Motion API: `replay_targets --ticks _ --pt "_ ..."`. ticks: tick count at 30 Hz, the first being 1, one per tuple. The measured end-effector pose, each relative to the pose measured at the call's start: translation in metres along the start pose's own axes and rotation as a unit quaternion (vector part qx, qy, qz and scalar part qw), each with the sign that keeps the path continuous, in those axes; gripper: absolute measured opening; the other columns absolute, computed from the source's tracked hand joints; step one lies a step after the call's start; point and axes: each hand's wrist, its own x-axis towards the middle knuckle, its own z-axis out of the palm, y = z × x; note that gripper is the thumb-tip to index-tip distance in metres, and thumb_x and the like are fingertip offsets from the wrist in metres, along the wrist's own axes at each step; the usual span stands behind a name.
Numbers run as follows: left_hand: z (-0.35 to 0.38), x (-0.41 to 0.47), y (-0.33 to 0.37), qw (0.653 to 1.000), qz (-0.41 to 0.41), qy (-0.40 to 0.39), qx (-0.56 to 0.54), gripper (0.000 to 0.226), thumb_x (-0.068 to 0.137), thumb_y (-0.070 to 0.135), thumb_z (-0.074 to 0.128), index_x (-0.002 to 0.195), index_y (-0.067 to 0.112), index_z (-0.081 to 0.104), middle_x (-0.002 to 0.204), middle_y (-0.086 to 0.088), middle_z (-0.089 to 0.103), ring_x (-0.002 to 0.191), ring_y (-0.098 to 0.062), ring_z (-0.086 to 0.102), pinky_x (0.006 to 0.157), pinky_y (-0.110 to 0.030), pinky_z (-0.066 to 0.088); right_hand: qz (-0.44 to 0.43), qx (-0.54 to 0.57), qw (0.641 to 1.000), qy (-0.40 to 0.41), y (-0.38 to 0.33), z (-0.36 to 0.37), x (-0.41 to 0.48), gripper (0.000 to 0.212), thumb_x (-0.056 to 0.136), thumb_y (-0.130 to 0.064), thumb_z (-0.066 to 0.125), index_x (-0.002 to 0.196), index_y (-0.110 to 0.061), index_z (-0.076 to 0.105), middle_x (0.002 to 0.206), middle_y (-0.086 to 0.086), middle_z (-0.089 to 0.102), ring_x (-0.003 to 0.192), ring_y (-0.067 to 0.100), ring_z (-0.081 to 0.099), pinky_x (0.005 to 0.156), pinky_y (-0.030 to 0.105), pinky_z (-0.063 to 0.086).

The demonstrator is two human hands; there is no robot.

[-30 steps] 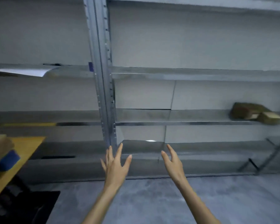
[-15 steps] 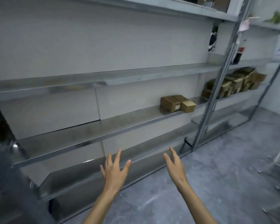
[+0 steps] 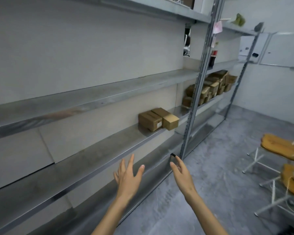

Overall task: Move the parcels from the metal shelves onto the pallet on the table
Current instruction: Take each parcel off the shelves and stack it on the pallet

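Reaching forward side by side, the left hand (image 3: 128,177) and the right hand (image 3: 182,176) hold nothing; the fingers of both are spread and nearly straight, and the hands are apart from each other. Just beyond the left fingertips runs the front edge of a metal shelf (image 3: 85,160), untouched. Ahead of the fingers and well apart from them, two brown parcels (image 3: 150,119) sit touching side by side on that shelf. Farther on, behind a steel post (image 3: 193,106), a pile of parcels (image 3: 212,86) fills the next bay. Well to the right of the right fingers stand wooden chairs (image 3: 278,145).
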Motion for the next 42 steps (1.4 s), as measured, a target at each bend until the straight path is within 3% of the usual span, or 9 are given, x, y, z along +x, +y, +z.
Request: replay_targets --ticks 9,19,34,39,42 --pt "0.075 0.116 0.035 0.999 -0.038 -0.016 -0.014 0.064 0.099 0.057 0.041 0.155 0.039 0.018 0.165 -0.008 0.011 0.153 -0.021 0.005 0.122 -0.049 -0.001 0.023 0.003 1.0 -0.012 0.011 -0.034 0.136 0.058 0.099 -0.047 0.049 0.152 -0.035 0.031 0.157 -0.002 0.035 0.144 0.019 0.034 0.116 0.044 0.034" --pt "0.141 0.232 0.085 0.993 -0.104 0.026 -0.046 0.063 0.099 0.058 0.039 0.155 0.042 0.014 0.166 -0.001 0.011 0.153 -0.02 0.003 0.122 -0.055 0.003 -0.005 -0.041 0.993 -0.111 0.007 -0.057 0.302 0.058 0.099 -0.047 0.049 0.152 -0.035 0.03 0.157 0.001 0.035 0.144 0.019 0.033 0.116 0.044 0.032" --pt "0.215 0.397 0.081 0.975 -0.169 0.077 -0.123 0.063 0.1 0.053 0.044 0.156 0.039 0.018 0.163 -0.003 0.021 0.15 -0.028 0.019 0.12 -0.052 0.021 0.015 -0.071 0.979 -0.191 0.01 -0.021 0.482 0.063 0.098 -0.045 0.053 0.154 -0.03 0.028 0.158 -0.002 0.034 0.144 0.02 0.034 0.116 0.04 0.032" --pt "0.239 0.467 0.073 0.971 -0.179 0.089 -0.131 0.06 0.102 0.044 0.047 0.156 0.026 0.028 0.16 -0.004 0.031 0.148 -0.024 0.026 0.121 -0.044 0.023 0.013 -0.099 0.973 -0.207 0.019 0.0 0.539 0.067 0.1 -0.039 0.052 0.157 -0.025 0.019 0.162 -0.006 0.024 0.147 0.016 0.026 0.119 0.037 0.024" --pt "0.251 0.495 0.065 0.975 -0.171 0.084 -0.111 0.059 0.103 0.042 0.045 0.157 0.03 0.023 0.161 -0.004 0.03 0.145 -0.027 0.033 0.117 -0.044 0.031 0.019 -0.117 0.969 -0.217 0.024 0.011 0.566 0.069 0.101 -0.04 0.049 0.158 -0.024 0.014 0.163 -0.005 0.022 0.148 0.017 0.026 0.12 0.037 0.024"
